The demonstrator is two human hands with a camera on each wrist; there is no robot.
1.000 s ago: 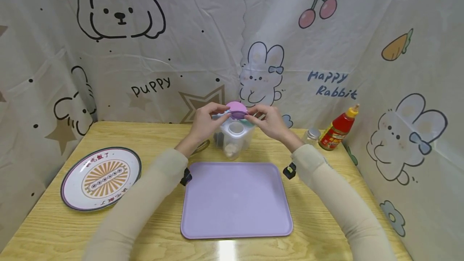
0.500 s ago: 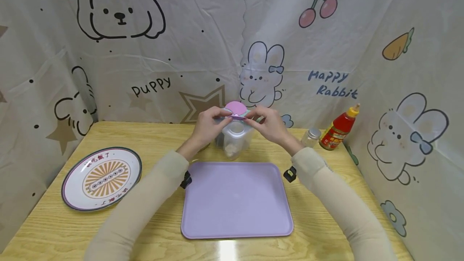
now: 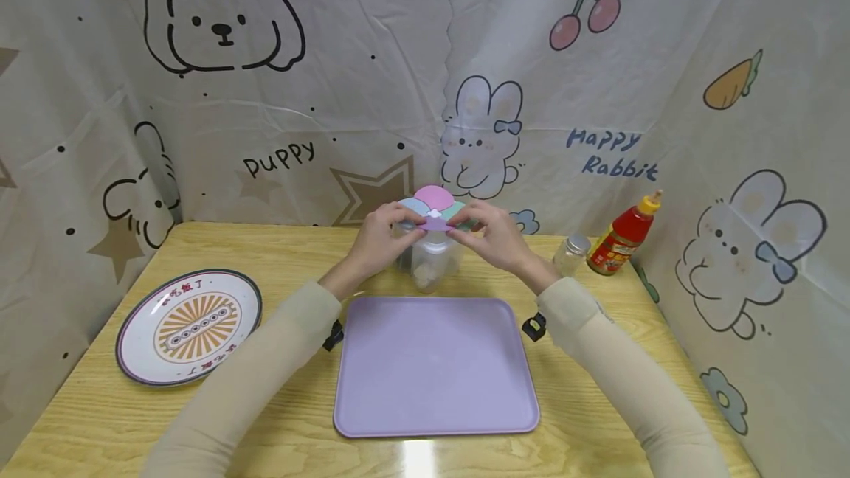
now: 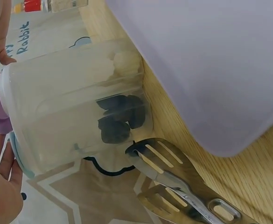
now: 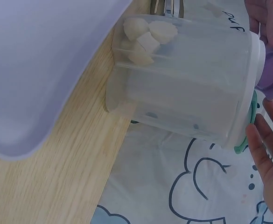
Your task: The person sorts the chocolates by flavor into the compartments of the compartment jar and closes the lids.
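A clear food storage container (image 3: 434,260) with separate compartments stands behind the tray. Its top has petal-like flaps, one pink (image 3: 434,198), one blue (image 3: 415,205), one green (image 3: 454,210) and one purple (image 3: 436,224). With thumb and index finger, my left hand (image 3: 381,236) pinches the left side of the purple flap, and my right hand (image 3: 493,234) pinches its right side. That flap now lies low over the front compartment. Dark lumps (image 4: 120,116) lie in one compartment, and pale pieces (image 5: 148,39) in another.
A lilac tray (image 3: 434,367) lies in front. Left is a patterned plate (image 3: 136,356). A glass shaker (image 3: 569,253) and red sauce bottle (image 3: 620,238) stand at the back right. Slotted metal tongs (image 4: 173,179) lie beside the container, mostly hidden by my left arm in the head view.
The purple flap, raised a second ago, has swung down toward the container's top with both hands on it. The front compartment's opening is now covered from view.
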